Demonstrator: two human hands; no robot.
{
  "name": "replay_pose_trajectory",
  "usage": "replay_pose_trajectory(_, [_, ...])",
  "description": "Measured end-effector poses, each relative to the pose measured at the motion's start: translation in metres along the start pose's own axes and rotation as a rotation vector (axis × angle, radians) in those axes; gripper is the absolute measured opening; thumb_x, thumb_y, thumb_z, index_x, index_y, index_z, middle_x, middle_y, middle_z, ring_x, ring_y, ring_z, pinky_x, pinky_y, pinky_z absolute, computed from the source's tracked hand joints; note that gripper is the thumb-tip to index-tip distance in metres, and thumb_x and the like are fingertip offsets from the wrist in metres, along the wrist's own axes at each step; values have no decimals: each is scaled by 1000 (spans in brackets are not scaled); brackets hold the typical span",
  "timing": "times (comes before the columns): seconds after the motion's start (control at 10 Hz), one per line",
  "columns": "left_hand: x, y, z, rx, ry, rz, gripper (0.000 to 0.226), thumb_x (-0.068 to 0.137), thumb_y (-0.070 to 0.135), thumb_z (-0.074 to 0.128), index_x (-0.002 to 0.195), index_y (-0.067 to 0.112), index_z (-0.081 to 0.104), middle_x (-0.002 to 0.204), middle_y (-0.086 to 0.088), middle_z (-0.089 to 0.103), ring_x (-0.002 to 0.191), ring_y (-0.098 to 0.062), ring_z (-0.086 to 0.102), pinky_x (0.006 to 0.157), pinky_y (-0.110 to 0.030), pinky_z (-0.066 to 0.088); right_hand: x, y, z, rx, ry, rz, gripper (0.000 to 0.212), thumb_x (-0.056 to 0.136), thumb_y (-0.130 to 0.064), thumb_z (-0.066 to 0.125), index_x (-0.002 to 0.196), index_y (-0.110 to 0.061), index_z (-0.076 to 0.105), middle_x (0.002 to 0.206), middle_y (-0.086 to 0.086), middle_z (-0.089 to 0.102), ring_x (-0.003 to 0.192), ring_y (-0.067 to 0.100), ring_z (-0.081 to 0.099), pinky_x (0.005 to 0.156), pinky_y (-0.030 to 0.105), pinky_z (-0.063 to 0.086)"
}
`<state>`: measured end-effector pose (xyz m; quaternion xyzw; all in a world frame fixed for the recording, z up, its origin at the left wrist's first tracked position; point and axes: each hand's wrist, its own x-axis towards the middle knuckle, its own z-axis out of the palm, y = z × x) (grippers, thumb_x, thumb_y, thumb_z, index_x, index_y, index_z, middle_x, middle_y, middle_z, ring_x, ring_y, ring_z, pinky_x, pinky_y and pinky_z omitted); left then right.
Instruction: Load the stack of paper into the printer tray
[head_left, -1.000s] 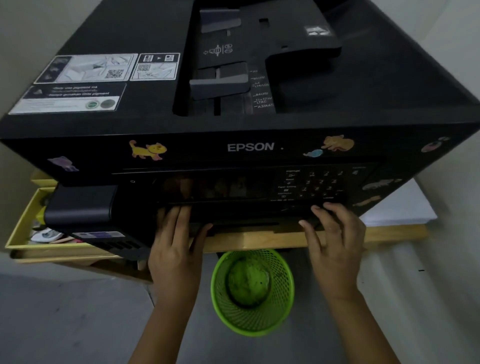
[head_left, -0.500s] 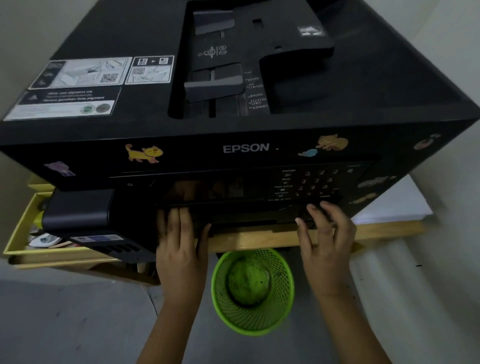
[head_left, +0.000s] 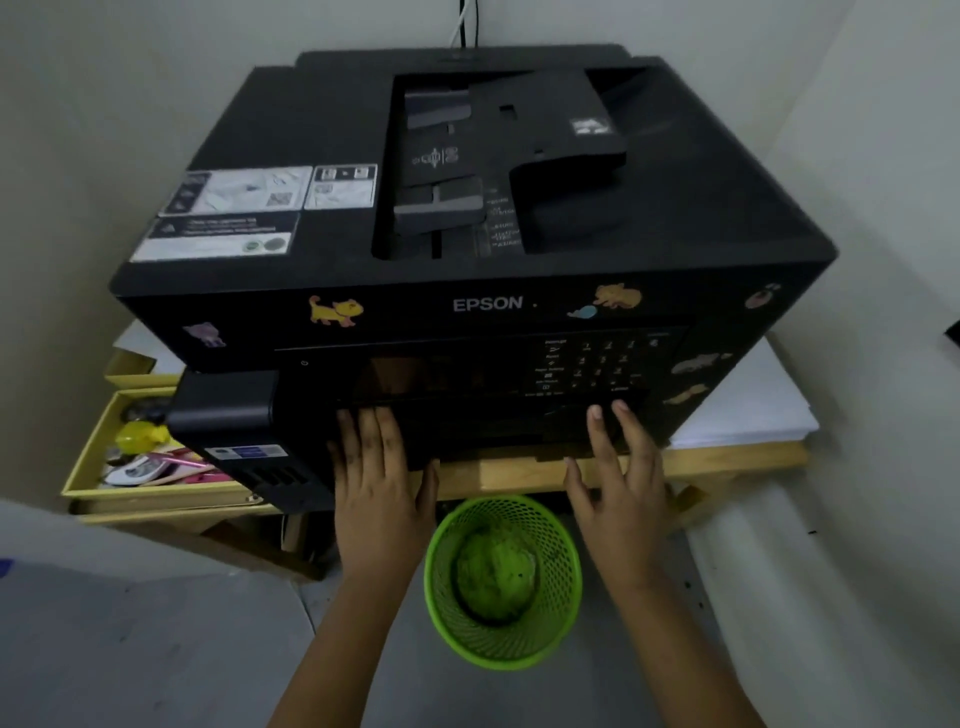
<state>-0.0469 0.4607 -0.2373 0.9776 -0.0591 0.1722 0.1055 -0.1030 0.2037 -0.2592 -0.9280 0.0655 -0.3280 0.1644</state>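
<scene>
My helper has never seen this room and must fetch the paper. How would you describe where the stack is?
Find the black Epson printer on the wooden table. The paper stack lies flat beside its right front corner, the only plain white block there.

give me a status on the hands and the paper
Both hands, left and right, flat on printer front, holding nothing. Paper stack untouched beside printer. Nothing blocking.

A home corner used as a small office: a large black Epson multifunction printer with cartoon animal stickers (head_left: 467, 291) sits on a pale wooden tabletop (head_left: 519, 470) against plain walls. At 9 o'clock is a yellow box of stationery clutter (head_left: 93, 467); at 6 o'clock, a green mesh wastebasket (head_left: 503, 582) stands on the floor.
</scene>
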Motion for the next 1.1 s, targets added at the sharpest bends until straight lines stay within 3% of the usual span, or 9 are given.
replay_pose_trajectory(0.3, [-26,0,-37,-32,-199,10,100,101,56,53,169,14,-7,179,-11,-5,165,-34,-3,132,-58,14,0,-29,-43,-61,-260,67,77,104,-44,65,171,-28,30,181,6,16,160,35,34,123,50,45])
replay_pose_trajectory(0.4, [-34,-1,-47,-5,-268,34,97,100,64,41,169,15,-6,179,-8,-10,165,-34,-6,132,-59,13,1,-37,-56,-118,-352,44,80,107,-51,56,173,-32,16,183,1,7,166,31,23,128,48,37])
replay_pose_trajectory(0.7, [-32,1,-104,58,-356,99,95,100,66,38,169,11,3,178,-11,-5,164,-36,-5,130,-54,-1,3,-53,-95,-193,-538,-2,77,107,-60,40,173,-33,12,182,1,7,168,32,15,134,53,24])
replay_pose_trajectory(0.8, [-32,1,-123,90,-403,100,95,101,67,37,169,10,3,178,-12,-7,163,-37,-7,132,-59,9,9,-59,-114,-204,-607,19,75,108,-63,28,173,-34,3,183,0,-1,169,32,5,136,51,14])
replay_pose_trajectory(1.1, [-40,4,-176,38,-468,99,105,87,79,2,169,13,0,177,-10,-13,162,-35,-19,130,-58,-7,27,-85,-163,-162,-609,27,74,109,-67,20,173,-35,3,183,-1,0,169,32,1,137,50,6])
